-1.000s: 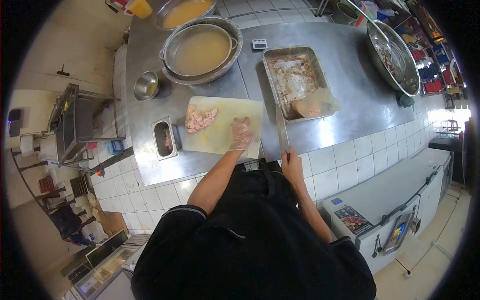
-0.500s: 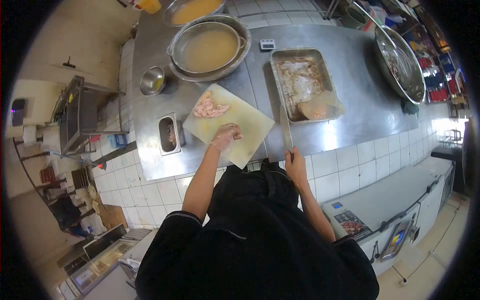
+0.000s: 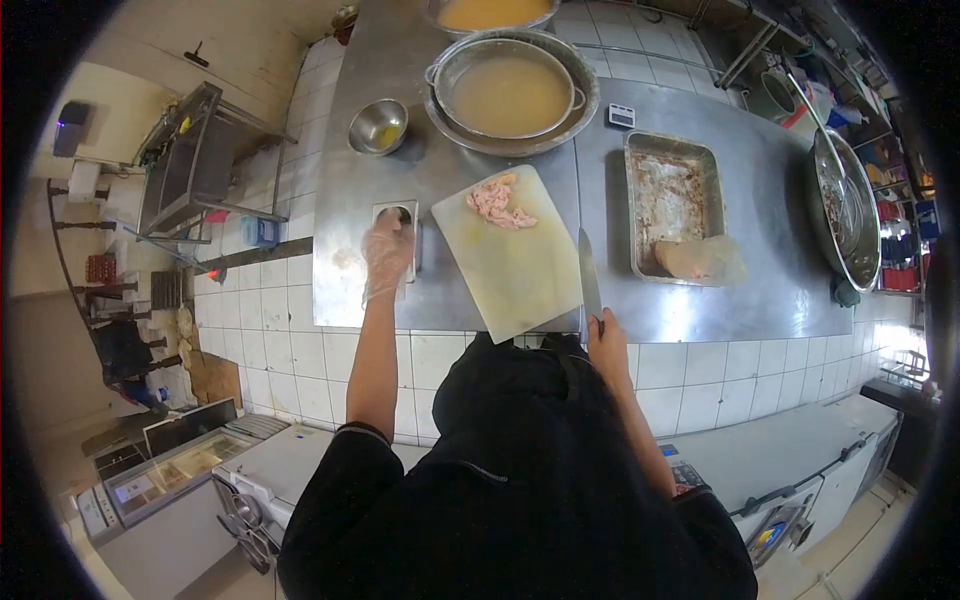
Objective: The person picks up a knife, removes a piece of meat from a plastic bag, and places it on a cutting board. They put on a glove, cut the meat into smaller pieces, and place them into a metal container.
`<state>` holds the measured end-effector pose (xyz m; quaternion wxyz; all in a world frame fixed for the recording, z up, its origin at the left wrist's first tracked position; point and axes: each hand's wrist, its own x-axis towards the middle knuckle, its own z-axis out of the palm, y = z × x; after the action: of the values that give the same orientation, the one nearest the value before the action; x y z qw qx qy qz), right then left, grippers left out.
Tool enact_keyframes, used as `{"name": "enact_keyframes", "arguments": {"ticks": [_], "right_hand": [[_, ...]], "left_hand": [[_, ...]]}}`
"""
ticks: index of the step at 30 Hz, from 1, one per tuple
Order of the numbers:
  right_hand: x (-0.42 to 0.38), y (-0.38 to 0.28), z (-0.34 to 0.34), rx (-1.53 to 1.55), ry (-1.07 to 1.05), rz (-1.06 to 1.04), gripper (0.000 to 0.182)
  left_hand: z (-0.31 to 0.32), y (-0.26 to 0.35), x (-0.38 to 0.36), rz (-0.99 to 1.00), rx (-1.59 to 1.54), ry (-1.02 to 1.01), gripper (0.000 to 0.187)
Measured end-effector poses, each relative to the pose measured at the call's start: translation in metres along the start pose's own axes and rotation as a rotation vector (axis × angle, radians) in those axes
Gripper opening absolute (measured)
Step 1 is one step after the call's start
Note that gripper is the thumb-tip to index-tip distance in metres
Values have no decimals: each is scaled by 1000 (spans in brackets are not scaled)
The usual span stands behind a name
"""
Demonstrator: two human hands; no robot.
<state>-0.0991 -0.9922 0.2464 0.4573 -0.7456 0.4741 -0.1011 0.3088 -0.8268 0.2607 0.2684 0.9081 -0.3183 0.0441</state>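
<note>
My gloved left hand (image 3: 387, 256) rests with fingers spread over the small steel tin (image 3: 396, 216); my right hand (image 3: 607, 347) grips the knife (image 3: 590, 285) beside the cutting board (image 3: 515, 270)

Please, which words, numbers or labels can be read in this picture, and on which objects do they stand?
No text can be read.
Small timer on the steel counter: its display is too small to read.
Printed sheet on the white appliance by the person's right arm: blurred and partly hidden.
Coloured packages on the right-hand shelves: print too small to read.
</note>
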Motion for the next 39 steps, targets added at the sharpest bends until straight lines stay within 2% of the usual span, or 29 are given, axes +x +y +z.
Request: {"name": "enact_keyframes", "arguments": {"ticks": [1, 2, 4, 5, 8, 10, 12, 14, 16, 19, 21, 22, 24, 25, 27, 29, 32, 35, 39], "right_hand": [[-2, -4, 0, 15, 4, -4, 25], [-6, -10, 0, 30, 15, -9, 24], [-2, -11, -1, 46, 57, -19, 23], [-5, -10, 0, 42, 77, -25, 23], [-8, -9, 0, 48, 114, -10, 23], [-15, -14, 0, 46, 126, 4, 23], [-20, -18, -3, 33, 127, 19, 22], [-24, -11, -2, 36, 123, 27, 22], [-28, -12, -4, 43, 109, 49, 22], [-31, -11, -9, 44, 95, 76, 24], [-29, -3, -8, 23, 119, 46, 24], [-30, -3, -9, 21, 119, 47, 24], [-30, -6, -12, 19, 125, 46, 24], [-31, -7, -13, 22, 123, 59, 23], [-30, -11, -16, 26, 121, 78, 22], [-30, -6, -15, 26, 139, 64, 23], [-31, -5, -13, 35, 137, 69, 23], [-32, 1, -7, 17, 156, 34, 22], [-33, -5, -6, 6, 131, 85, 22]], "left_hand": [[6, -10, -5, 16, 165, -160, 8], [10, -20, -13, -27, 101, -121, 9], [7, 0, -21, -95, -25, -60, 10], [19, -7, -28, -147, -174, 23, 17], [5, 71, -49, -14, -215, 45, 24], [53, 74, -91, -85, -563, 68, 37], [57, 72, -121, -307, -378, -246, 51], [102, 34, -144, -925, -918, -582, 57], [118, 24, -160, -759, -750, -694, 51], [111, 47, -161, -681, -712, -797, 42], [116, 53, -159, -879, -867, -842, 39], [132, 44, -163, -1081, -994, -857, 37], [147, 28, -170, -830, -756, -906, 39], [133, 32, -167, -381, -391, -896, 44], [114, 45, -155, -45, -35, -569, 57], [109, 53, -142, -261, -48, -35, 76], [79, 66, -104, -294, 154, -179, 102], [110, 43, -104, -387, 186, -339, 113], [123, 34, -106, -405, 205, -336, 118]]}}
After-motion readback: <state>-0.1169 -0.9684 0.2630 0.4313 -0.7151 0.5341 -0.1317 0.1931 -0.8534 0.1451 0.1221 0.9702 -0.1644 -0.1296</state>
